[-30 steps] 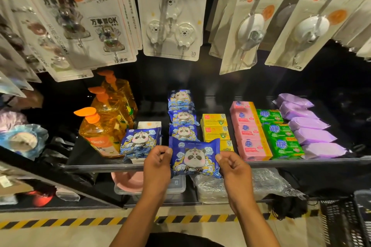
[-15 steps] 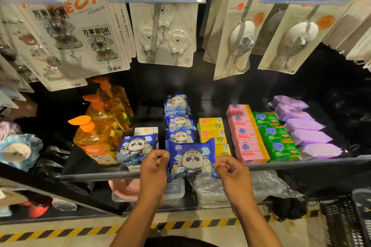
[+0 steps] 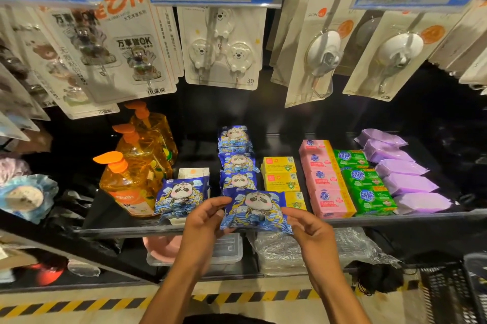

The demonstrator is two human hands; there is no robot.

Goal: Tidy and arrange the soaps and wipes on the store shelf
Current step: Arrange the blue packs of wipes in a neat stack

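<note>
Head camera has my left hand [image 3: 208, 221] and right hand [image 3: 308, 230] each pinching a side edge of the blue wipes pack [image 3: 255, 209] at the shelf [image 3: 395, 219] front lip; I judge it light, squashy, slick, best held by those edges.

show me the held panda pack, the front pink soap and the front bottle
held panda pack [image 3: 257, 207]: head view, panda face
front pink soap [image 3: 332, 203]: head view, top face
front bottle [image 3: 125, 182]: head view, amber body
</note>
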